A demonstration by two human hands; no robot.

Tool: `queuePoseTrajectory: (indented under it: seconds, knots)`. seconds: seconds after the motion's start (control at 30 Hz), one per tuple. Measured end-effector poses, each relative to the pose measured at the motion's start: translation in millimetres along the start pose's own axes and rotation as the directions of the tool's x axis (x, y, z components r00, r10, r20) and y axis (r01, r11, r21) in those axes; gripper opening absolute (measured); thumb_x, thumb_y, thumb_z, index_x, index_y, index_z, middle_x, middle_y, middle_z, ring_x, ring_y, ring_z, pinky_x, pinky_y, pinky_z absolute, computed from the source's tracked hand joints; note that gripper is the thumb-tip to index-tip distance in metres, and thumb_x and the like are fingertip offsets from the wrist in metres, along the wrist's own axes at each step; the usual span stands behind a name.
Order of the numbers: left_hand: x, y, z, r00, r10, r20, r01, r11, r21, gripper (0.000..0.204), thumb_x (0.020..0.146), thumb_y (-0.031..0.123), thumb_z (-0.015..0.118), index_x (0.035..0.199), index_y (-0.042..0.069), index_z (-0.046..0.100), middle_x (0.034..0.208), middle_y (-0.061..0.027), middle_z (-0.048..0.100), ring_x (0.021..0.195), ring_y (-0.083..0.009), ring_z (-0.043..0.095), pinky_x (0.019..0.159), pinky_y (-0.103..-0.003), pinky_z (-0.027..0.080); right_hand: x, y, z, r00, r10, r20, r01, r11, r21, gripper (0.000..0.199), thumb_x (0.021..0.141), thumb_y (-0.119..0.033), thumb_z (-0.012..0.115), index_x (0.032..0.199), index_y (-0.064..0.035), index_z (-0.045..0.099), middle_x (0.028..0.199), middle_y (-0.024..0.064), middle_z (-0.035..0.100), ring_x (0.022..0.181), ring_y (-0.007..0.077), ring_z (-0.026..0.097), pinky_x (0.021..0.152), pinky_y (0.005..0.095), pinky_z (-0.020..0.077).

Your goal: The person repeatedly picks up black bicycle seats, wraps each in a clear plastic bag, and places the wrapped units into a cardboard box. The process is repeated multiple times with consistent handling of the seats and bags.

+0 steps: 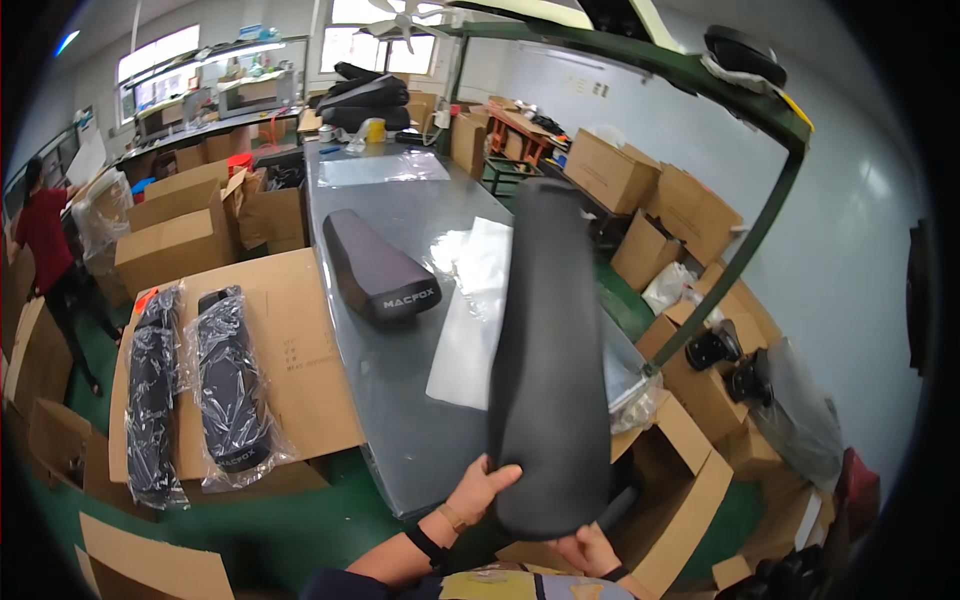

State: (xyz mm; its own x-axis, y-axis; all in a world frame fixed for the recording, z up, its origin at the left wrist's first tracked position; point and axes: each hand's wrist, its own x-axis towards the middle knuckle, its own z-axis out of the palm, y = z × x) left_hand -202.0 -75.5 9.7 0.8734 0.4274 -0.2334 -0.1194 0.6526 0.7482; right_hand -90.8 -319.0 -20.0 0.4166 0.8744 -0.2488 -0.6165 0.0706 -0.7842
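A long black padded bike seat (550, 340) stands nearly upright in front of me, its far end raised over the table. My left hand (485, 490) grips its near left edge, thumb lying on the cover. At the bottom end, my right hand (588, 550) is closed on the lower rim, with its fingers partly hidden. Behind the held seat, a flat white plastic bag (468, 335) lies on the grey table (400, 420). Another dark seat (375, 265), with white lettering on its near end, rests on the table to the left.
Two plastic-wrapped seats (230, 380) lie on a cardboard sheet (300, 350) left of the table. An open carton (665, 490) stands by my right side. A green metal frame (735, 255) rises along the right. At the far left is another person (48, 240). More seats (365, 95) are piled at the table's far end.
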Motion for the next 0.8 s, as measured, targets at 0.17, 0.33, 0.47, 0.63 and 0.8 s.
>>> queuePoseTrajectory:
  seconds: [0.17, 0.33, 0.47, 0.63, 0.8]
  knots:
    - [41.3, 9.2, -21.6, 0.992, -0.107, -0.06, 0.095, 0.98, -0.173, 0.043, 0.089, 0.025, 0.057, 0.119, -0.005, 0.05, 0.111, -0.0162, 0.06, 0.101, -0.0272, 0.061, 0.089, -0.04, 0.05, 63.5, -23.4, 54.9, 0.989, 0.004, -0.145, 0.046, 0.938, 0.342, 0.057, 0.085, -0.022, 0.066, 0.133, -0.0036, 0.041, 0.131, 0.0119, 0.052, 0.121, 0.0262, 0.05, 0.1, 0.0435, 0.0426]
    - [75.1, 28.9, -44.1, 0.979, -0.176, -0.105, 0.159, 0.975, -0.157, 0.057, 0.088, 0.043, 0.058, 0.124, -0.001, 0.05, 0.118, -0.0155, 0.06, 0.104, -0.026, 0.06, 0.091, -0.039, 0.048, 85.8, -40.6, 78.7, 0.998, -0.004, -0.062, 0.017, 0.977, 0.214, 0.044, 0.087, -0.009, 0.059, 0.128, -0.001, 0.045, 0.124, 0.0142, 0.056, 0.114, 0.0277, 0.055, 0.101, 0.0433, 0.0431]
    - [105.5, 35.6, -57.8, 0.974, -0.177, -0.145, 0.157, 0.978, -0.135, 0.067, 0.086, 0.054, 0.058, 0.126, 0.0, 0.05, 0.12, -0.0142, 0.06, 0.106, -0.0255, 0.06, 0.092, -0.038, 0.048, 121.1, -36.7, 56.3, 0.999, 0.007, -0.04, 0.0, 0.984, 0.176, 0.036, 0.085, 0.002, 0.059, 0.119, 0.0005, 0.049, 0.113, 0.0128, 0.06, 0.106, 0.0255, 0.06, 0.095, 0.0413, 0.0497]
    - [98.0, 21.1, -89.9, 0.967, -0.13, -0.218, 0.125, 0.991, -0.038, 0.055, 0.094, 0.053, 0.044, 0.116, 0.003, 0.055, 0.108, -0.0096, 0.064, 0.09, -0.0201, 0.065, 0.073, -0.035, 0.054, 127.1, -26.2, 50.3, 0.986, 0.155, -0.057, -0.151, 0.986, 0.067, 0.029, 0.089, -0.006, 0.059, 0.116, 0.0011, 0.051, 0.113, 0.0137, 0.06, 0.104, 0.0239, 0.061, 0.089, 0.0391, 0.0533]
    - [33.9, -35.8, -130.4, 0.972, 0.144, -0.183, -0.042, 0.881, 0.472, 0.021, 0.099, 0.014, 0.043, 0.106, -0.002, 0.054, 0.089, -0.0107, 0.062, 0.078, -0.0174, 0.063, 0.07, -0.029, 0.053, 108.4, 7.4, 8.0, 0.947, 0.306, -0.095, -0.321, 0.895, -0.309, 0.039, 0.091, -0.015, 0.059, 0.126, -0.001, 0.049, 0.109, 0.0139, 0.063, 0.098, 0.0216, 0.063, 0.082, 0.0332, 0.0526]
